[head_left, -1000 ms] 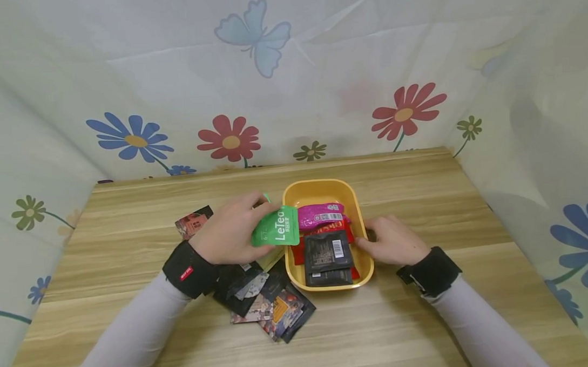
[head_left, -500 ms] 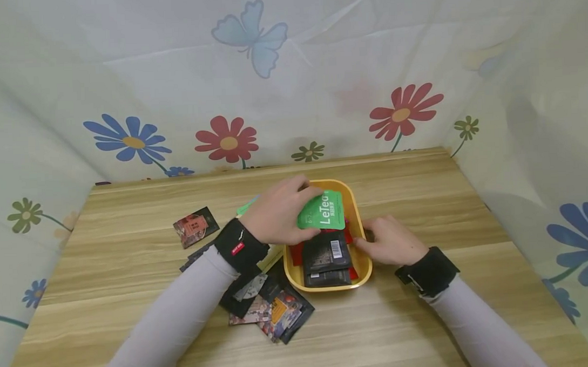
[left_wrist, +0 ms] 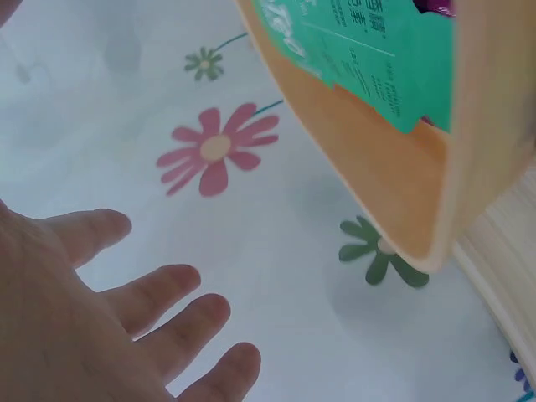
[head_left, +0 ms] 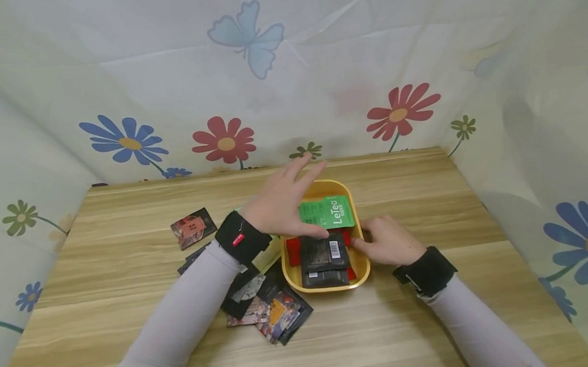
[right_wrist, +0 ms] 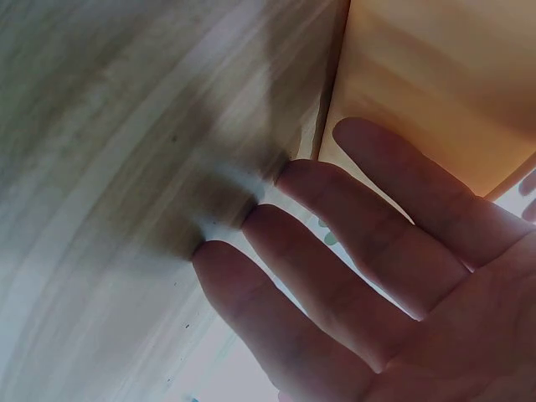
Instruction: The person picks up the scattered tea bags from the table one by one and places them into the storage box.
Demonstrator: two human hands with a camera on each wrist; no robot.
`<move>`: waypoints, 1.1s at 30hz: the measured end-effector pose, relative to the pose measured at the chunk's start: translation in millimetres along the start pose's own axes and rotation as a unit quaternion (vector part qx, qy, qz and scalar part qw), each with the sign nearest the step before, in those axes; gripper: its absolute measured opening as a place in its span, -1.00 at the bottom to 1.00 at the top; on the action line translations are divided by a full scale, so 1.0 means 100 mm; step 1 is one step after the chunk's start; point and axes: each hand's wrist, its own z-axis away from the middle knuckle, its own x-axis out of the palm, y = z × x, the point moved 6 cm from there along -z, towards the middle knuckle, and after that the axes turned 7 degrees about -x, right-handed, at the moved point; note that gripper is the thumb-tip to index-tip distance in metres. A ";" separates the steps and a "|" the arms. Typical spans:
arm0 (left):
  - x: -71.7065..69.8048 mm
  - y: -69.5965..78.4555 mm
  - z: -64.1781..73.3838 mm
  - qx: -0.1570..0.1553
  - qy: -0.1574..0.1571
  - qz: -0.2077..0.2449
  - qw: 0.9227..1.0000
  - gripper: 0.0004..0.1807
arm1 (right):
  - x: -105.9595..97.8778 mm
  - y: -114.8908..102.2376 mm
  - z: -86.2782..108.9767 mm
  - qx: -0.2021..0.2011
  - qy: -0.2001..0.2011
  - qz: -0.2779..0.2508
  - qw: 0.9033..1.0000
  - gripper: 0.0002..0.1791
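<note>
A yellow plastic basket [head_left: 292, 279] stands on the table with tea packets in it. My left hand [head_left: 281, 203] hovers over its left side, fingers spread and holding nothing. Just right of that hand, a green "LeTea" packet [head_left: 338, 210] lies at the far end of the basket. Nearer me are black packets [head_left: 324, 252] on top of red ones [head_left: 293, 252]. My right hand [head_left: 390, 241] is at the basket's right side, its thumb over the rim. In the right wrist view its fingers [right_wrist: 327, 310] extend down to the tabletop, the index by the basket wall [right_wrist: 419, 92].
Left of the basket lies a loose heap of packets, including black ones [head_left: 239, 299] and patterned ones [head_left: 281, 315], partly under the left forearm. One dark reddish packet [head_left: 192, 227] lies apart at the left. A flowered curtain [head_left: 173, 74] encloses the wooden table [head_left: 131, 265].
My left hand has carried the green packet rightward from over the heap into the basket, let it go and spread its fingers. The right hand has stayed at the basket's side.
</note>
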 end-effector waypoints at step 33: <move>0.40 -0.68 1.02 -0.062 -0.036 -0.060 0.996 0.15 | 0.02 0.00 0.00 0.018 -0.018 -0.013 1.000 -0.70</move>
